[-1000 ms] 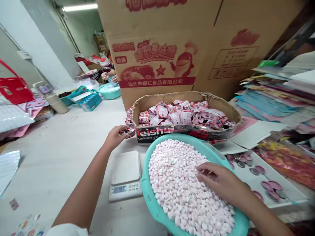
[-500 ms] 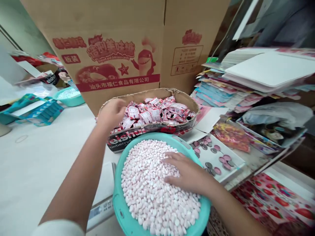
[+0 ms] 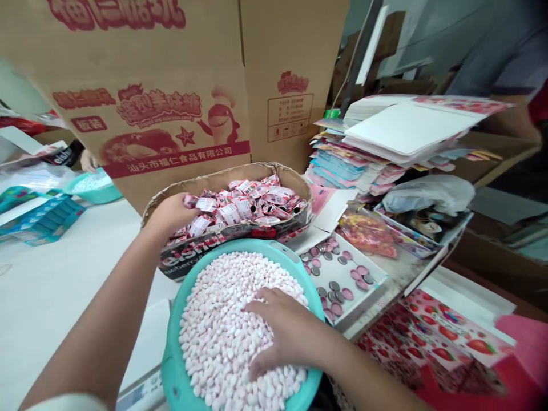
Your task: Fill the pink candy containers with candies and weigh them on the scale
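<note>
My left hand point(image 3: 173, 216) reaches into a cut-down carton point(image 3: 184, 260) of small pink-and-white printed candy containers point(image 3: 229, 212). Its fingers are closed at the left side of the heap, with one printed candy container point(image 3: 190, 201) showing at the fingertips. In front of the carton stands a turquoise basin point(image 3: 172, 337) full of pale pink candy tablets point(image 3: 222, 319). My right hand point(image 3: 285, 328) rests on the tablets at the basin's right side, fingers spread and thumb apart.
A white tray point(image 3: 363, 285) of round pink and grey caps point(image 3: 336, 294) lies right of the basin. Stacked printed cards point(image 3: 385, 142) stand behind it. A large cardboard box point(image 3: 171, 63) blocks the back. At left, another person's hand point(image 3: 88, 161) is near a second turquoise basin point(image 3: 100, 194).
My left hand has gone down into the containers and closed on one. My right hand has shifted toward me over the tablets, its thumb spread wider. The view has swung right.
</note>
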Available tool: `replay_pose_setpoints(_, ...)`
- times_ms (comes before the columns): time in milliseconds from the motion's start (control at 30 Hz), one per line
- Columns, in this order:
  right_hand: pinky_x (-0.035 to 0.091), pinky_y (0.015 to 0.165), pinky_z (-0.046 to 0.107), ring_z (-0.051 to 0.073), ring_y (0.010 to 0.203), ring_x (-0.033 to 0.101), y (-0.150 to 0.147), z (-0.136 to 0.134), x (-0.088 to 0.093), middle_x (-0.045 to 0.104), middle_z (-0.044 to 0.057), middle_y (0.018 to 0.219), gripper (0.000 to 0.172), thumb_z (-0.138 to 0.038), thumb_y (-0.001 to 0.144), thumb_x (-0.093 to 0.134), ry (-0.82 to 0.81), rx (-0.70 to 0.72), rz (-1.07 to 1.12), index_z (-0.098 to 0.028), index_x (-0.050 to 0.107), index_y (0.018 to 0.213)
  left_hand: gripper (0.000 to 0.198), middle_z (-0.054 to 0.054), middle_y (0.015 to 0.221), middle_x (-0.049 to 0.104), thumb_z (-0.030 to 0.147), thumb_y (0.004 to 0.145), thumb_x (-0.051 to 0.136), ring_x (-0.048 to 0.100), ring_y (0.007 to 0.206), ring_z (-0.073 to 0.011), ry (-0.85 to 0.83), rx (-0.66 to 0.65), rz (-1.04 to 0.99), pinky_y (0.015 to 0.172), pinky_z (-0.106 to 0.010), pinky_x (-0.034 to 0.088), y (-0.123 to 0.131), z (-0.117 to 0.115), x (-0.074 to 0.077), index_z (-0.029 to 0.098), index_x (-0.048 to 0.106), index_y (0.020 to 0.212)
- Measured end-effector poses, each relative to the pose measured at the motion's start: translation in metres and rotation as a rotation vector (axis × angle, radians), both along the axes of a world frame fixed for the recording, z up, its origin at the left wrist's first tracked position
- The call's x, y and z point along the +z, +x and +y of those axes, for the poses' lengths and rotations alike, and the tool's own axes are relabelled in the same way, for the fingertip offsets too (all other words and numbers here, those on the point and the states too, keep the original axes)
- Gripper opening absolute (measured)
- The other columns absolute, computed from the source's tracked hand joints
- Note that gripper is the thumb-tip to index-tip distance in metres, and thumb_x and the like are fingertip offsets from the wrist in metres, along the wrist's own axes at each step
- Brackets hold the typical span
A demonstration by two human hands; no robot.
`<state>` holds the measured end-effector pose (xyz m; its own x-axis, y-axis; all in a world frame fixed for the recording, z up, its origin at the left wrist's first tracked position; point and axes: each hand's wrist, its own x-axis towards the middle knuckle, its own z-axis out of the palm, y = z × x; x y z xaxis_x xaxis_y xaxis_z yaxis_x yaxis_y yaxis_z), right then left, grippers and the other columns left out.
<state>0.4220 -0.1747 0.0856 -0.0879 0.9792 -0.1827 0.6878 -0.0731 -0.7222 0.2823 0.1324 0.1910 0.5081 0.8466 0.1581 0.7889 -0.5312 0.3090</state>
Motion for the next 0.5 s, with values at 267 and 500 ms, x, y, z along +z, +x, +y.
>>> replay_pose_setpoints(267,0.03,0.118,0.05,0.034,0.141,0.043,0.017,0.065,0.026,0.049,0.014,0.152,0.07,-0.062,0.093,0.057,0.169,0.057,-0.123,-0.023,0.048,0.151,0.056,-0.01,0.111,0.075,0.049,0.071,0.078,0.071,0.098,-0.0278,-0.41,-0.106,-0.751,0.088,-0.04,0.058,-0.062,-0.163,-0.058,0.018,0.068,0.116)
replay_pose_setpoints(500,0.04,0.111,0.048,0.035,0.13,0.054,0.005,0.074,0.013,0.062,0.015,0.137,0.059,-0.062,0.091,0.059,0.12,0.147,-0.099,-0.019,0.066,0.131,0.044,-0.01,0.116,0.072,0.036,0.075,0.071,0.069,0.108,-0.0284,-0.241,-0.223,-0.691,0.102,-0.045,0.053,-0.059,-0.168,-0.098,0.02,0.068,0.116)
